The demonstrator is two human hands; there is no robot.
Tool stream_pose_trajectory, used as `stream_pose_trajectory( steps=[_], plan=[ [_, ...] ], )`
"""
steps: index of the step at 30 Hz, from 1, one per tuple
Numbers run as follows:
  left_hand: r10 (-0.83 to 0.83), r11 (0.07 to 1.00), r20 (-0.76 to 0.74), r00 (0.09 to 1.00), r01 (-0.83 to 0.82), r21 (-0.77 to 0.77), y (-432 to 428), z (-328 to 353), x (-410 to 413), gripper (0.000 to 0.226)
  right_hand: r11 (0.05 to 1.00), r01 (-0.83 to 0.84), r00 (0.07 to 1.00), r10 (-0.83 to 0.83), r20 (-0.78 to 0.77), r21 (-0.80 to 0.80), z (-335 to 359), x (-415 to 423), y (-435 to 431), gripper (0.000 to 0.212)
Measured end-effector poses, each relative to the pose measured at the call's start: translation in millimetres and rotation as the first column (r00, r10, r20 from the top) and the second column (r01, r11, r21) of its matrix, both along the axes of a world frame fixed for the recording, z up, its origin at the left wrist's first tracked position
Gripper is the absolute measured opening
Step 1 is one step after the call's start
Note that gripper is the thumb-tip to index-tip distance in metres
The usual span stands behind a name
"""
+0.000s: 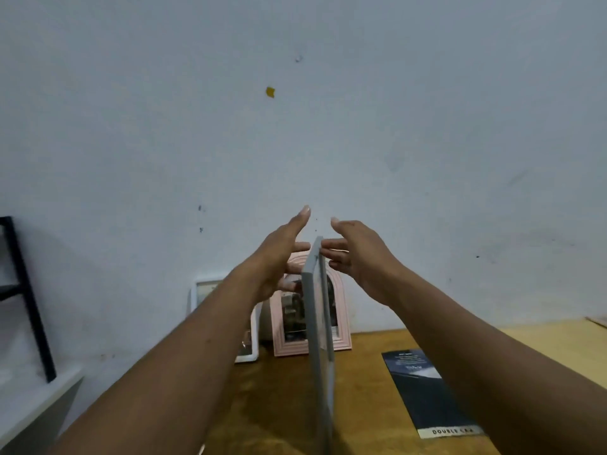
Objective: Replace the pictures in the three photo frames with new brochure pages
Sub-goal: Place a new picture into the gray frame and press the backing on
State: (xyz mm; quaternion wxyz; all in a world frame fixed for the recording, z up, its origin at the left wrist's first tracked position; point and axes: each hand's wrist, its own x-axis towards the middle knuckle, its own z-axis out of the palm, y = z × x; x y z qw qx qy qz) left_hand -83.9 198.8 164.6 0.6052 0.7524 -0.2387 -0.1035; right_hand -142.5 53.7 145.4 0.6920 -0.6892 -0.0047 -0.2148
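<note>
A grey photo frame (320, 326) stands on edge in the middle of the wooden table (361, 405), seen edge-on. My left hand (279, 257) is at its left side and my right hand (358, 254) at its right, both with fingers stretched out beside its top. Whether the fingertips touch the frame I cannot tell. Behind it a pink arched frame (341, 326) with a picture leans on the wall. Left of that stands a white frame (205, 292), partly hidden by my left forearm. A dark brochure page (427, 392) lies flat on the table at the right.
The pale wall (295, 126) rises directly behind the table. A black shelf post (28, 297) and a white ledge (36, 399) are at the far left. A light board edge (597, 321) shows at the table's far right.
</note>
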Motion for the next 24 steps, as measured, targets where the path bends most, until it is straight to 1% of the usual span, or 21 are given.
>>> stream_pose_trajectory(
  steps=[3,5,7,9,11,13,14,16,19,22,24],
  plan=[
    [-0.003,0.988,0.026,1.0,-0.001,0.154,26.7,11.4,6.2,0.075,0.999,-0.035,0.999,0.035,-0.021,0.021,-8.8,6.5,15.6,0.048],
    [0.009,0.972,0.052,0.999,-0.021,0.236,37.2,6.1,8.7,0.07,1.0,-0.002,0.999,0.003,-0.042,0.013,-16.8,7.9,24.5,0.05],
    [0.034,0.97,0.062,0.997,-0.048,0.236,46.3,-1.6,11.6,0.062,0.999,0.032,0.996,-0.034,-0.082,-0.027,-28.1,6.9,28.9,0.045],
    [0.072,0.98,0.064,0.995,-0.082,0.179,56.4,-8.8,16.6,0.059,0.986,0.077,0.989,-0.095,-0.117,-0.147,-46.2,5.2,27.5,0.042],
    [0.124,0.984,0.072,0.99,-0.132,0.121,66.0,-19.7,21.8,0.057,0.938,0.121,0.973,-0.176,-0.146,-0.325,-71.5,2.4,20.2,0.044],
    [0.19,0.977,0.08,0.979,-0.196,0.085,73.6,-39.6,28.3,0.054,0.871,0.105,0.953,-0.225,-0.2,-0.48,-101.6,-1.3,11.2,0.046],
    [0.22,0.972,0.079,0.972,-0.225,0.067,76.4,-52.8,30.9,0.052,0.842,0.087,0.94,-0.247,-0.237,-0.533,-117.4,-2.8,6.5,0.049],
    [0.266,0.962,0.066,0.962,-0.269,0.041,82.4,-83.7,31.7,0.051,0.794,0.065,0.901,-0.307,-0.307,-0.604,-149.3,-7.3,-3.1,0.05],
    [0.317,0.947,0.031,0.948,-0.318,0.041,91.5,-131.1,29.6,0.047,0.731,0.044,0.848,-0.388,-0.361,-0.681,-191.2,-18.3,-15.1,0.046],
    [0.394,0.914,-0.004,0.919,-0.391,0.109,102.5,-175.6,21.2,0.044,0.658,-0.017,0.801,-0.441,-0.404,-0.753,-218.5,-28.8,-18.5,0.055],
    [0.417,0.898,-0.004,0.909,-0.411,0.158,107.3,-205.7,17.3,0.044,0.591,-0.026,0.798,-0.474,-0.373,-0.807,-229.4,-33.4,-17.0,0.055]
  ],
)
